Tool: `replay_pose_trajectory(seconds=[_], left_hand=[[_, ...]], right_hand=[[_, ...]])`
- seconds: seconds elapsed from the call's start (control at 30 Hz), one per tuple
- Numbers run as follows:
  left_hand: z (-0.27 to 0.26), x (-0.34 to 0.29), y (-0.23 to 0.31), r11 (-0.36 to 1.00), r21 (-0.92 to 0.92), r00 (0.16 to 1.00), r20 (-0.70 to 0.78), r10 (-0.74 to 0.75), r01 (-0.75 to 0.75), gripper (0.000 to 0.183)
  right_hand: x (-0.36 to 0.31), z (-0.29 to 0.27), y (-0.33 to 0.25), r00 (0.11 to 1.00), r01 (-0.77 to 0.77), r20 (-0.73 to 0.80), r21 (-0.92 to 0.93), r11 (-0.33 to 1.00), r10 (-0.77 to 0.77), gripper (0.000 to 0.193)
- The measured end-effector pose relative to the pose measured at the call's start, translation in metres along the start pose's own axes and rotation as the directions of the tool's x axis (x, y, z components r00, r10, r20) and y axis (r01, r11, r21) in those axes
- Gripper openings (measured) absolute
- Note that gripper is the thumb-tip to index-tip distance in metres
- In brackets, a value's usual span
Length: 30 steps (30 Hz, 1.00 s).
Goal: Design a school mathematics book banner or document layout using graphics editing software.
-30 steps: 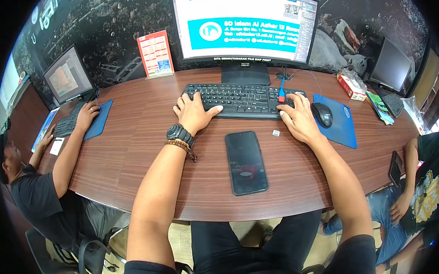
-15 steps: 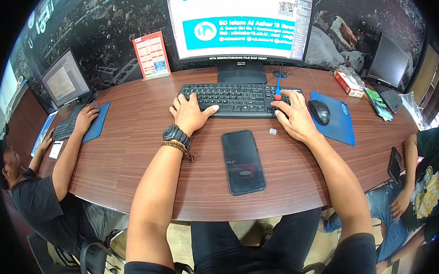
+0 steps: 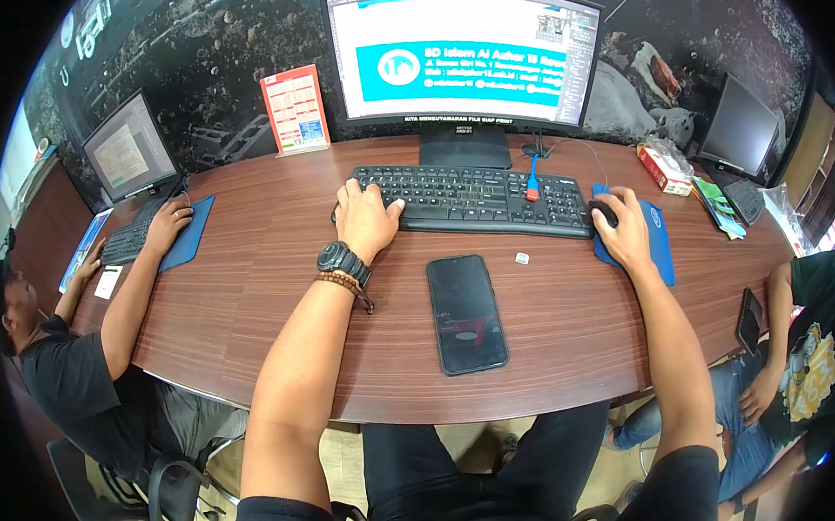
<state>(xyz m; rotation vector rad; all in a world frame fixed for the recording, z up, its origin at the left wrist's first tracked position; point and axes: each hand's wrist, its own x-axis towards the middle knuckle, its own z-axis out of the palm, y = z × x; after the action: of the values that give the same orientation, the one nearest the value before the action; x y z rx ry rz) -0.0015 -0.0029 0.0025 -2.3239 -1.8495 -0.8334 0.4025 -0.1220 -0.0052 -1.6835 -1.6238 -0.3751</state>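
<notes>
My left hand (image 3: 364,224) rests on the left end of a black keyboard (image 3: 471,202), its fingers over the keys and the thumb held apart. A dark watch (image 3: 341,260) and a beaded bracelet circle that wrist. Over a black computer mouse (image 3: 603,217), my right hand (image 3: 629,233) is closed, palm down, on a blue mouse pad (image 3: 660,250). Across the keyboard's right part lies a blue cable with a red plug (image 3: 533,192). A black phone (image 3: 467,314) lies between my forearms, screen dark, with a small whitish square piece (image 3: 522,258) near its upper right.
A curved monitor (image 3: 465,58) showing a turquoise banner stands behind the keyboard. Left of it is a red and white stand-up card (image 3: 296,112). A red and white box (image 3: 663,169) sits at the right. One person types on the left; another sits at the right.
My right hand has left the keyboard's number keys and moved right onto the mouse. My left hand stays on the keyboard. The view has shifted slightly.
</notes>
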Motion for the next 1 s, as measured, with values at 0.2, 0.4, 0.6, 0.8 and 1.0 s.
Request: replay_pose_trajectory(seconds=[0.2, 0.4, 0.6, 0.8, 1.0], left_hand=[[0.001, 0.002, -0.001, 0.999, 0.002, 0.998, -0.049, -0.032, 0.032, 0.053], [-0.003, 0.002, 0.002, 0.998, 0.030, 0.998, 0.018, -0.061, 0.060, 0.058], [-0.002, 0.002, -0.002, 0.999, 0.012, 0.999, 0.006, -0.036, 0.036, 0.062], [-0.004, 0.001, 0.000, 0.999, 0.017, 0.999, 0.012, -0.045, 0.044, 0.061], [0.002, 0.001, -0.004, 0.999, 0.013, 0.999, -0.009, -0.042, 0.042, 0.060]], right_hand=[[0.004, 0.000, 0.005, 0.989, -0.119, 0.090, 0.031, 0.992, 0.116, 0.034], [0.003, 0.003, 0.013, 0.988, -0.132, 0.079, 0.030, 0.991, 0.130, 0.035], [0.002, 0.004, 0.014, 0.992, -0.122, 0.040, 0.038, 0.992, 0.120, 0.034], [0.002, 0.004, 0.015, 0.989, -0.138, 0.057, 0.039, 0.990, 0.136, 0.033], [0.002, 0.004, 0.015, 0.990, -0.134, 0.045, 0.049, 0.990, 0.132, 0.034]])
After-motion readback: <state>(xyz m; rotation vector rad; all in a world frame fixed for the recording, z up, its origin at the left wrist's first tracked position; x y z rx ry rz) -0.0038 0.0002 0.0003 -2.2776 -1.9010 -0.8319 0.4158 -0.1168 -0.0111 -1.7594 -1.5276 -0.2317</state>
